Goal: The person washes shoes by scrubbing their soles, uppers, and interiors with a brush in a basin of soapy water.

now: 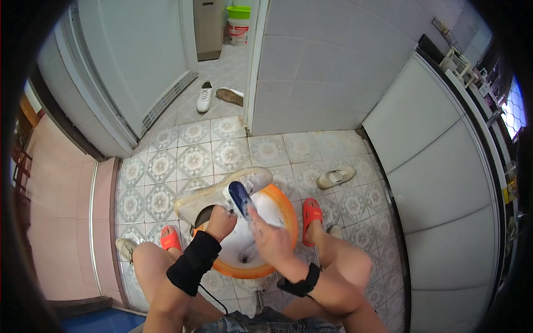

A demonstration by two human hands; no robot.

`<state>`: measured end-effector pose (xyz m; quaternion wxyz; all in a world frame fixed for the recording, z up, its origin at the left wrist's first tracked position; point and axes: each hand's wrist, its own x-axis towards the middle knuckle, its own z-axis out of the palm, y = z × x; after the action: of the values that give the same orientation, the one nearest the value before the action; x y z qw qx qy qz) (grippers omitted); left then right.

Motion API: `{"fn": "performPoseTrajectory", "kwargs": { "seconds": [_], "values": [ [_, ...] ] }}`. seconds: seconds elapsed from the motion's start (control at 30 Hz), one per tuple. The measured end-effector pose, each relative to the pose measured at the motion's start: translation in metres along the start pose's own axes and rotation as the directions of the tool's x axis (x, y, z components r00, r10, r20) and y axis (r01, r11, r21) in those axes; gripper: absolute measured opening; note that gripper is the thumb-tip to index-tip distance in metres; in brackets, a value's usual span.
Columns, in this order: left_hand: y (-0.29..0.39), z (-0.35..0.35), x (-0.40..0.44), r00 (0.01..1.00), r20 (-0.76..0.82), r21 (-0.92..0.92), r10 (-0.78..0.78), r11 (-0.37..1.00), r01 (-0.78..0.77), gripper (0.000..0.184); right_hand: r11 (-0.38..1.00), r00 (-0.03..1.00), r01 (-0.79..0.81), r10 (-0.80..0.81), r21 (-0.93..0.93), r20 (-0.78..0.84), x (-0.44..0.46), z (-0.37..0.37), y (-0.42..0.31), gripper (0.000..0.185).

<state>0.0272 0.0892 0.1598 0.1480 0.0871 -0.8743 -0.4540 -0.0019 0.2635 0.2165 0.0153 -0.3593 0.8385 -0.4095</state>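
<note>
A pale, dirty-looking shoe point(200, 198) is tilted sideways above the far rim of an orange basin point(291, 213). My left hand point(222, 223) is closed on the shoe near its dark opening. My right hand point(270, 236) grips a dark blue scrub brush point(240, 194), its white bristle side against or very close to the shoe's upper. White suds point(244, 238) fill the basin below both hands, and a small dark spot shows among them. Black bands wrap both wrists. My right thumb and some fingers are partly hidden.
Another pale shoe point(336, 177) lies on the tiles to the right, and one point(126, 248) is by my left leg. My feet wear red slippers point(312, 222) beside the basin. Two shoes point(205, 97) lie in the doorway. White cabinets point(438, 161) line the right side.
</note>
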Motion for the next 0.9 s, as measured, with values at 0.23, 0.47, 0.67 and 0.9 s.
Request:
{"fn": "performPoseTrajectory", "kwargs": {
  "seconds": [0.23, 0.47, 0.67, 0.9],
  "values": [
    [0.012, 0.008, -0.002, 0.974, -0.176, -0.032, 0.144, 0.988, -0.152, 0.015, 0.964, 0.973, -0.141, 0.178, -0.227, 0.149, 0.018, -0.002, 0.017, 0.048],
    [0.018, 0.009, 0.003, 0.976, -0.197, -0.177, 0.093, 0.976, -0.129, 0.017, 0.985, 0.989, -0.122, 0.110, -0.124, -0.098, 0.033, -0.009, 0.037, 0.043],
    [0.022, -0.005, -0.002, 0.999, -0.009, -0.212, -0.043, 0.977, 0.040, 0.023, 0.995, 0.996, 0.022, -0.031, -0.100, -0.082, 0.018, 0.004, 0.046, 0.048],
    [-0.012, 0.003, -0.003, 0.882, 0.277, -0.651, -0.381, 0.600, 0.464, 0.028, 0.996, 0.994, 0.094, -0.094, -0.005, -0.064, -0.008, 0.017, 0.000, 0.044]
  ]
}}
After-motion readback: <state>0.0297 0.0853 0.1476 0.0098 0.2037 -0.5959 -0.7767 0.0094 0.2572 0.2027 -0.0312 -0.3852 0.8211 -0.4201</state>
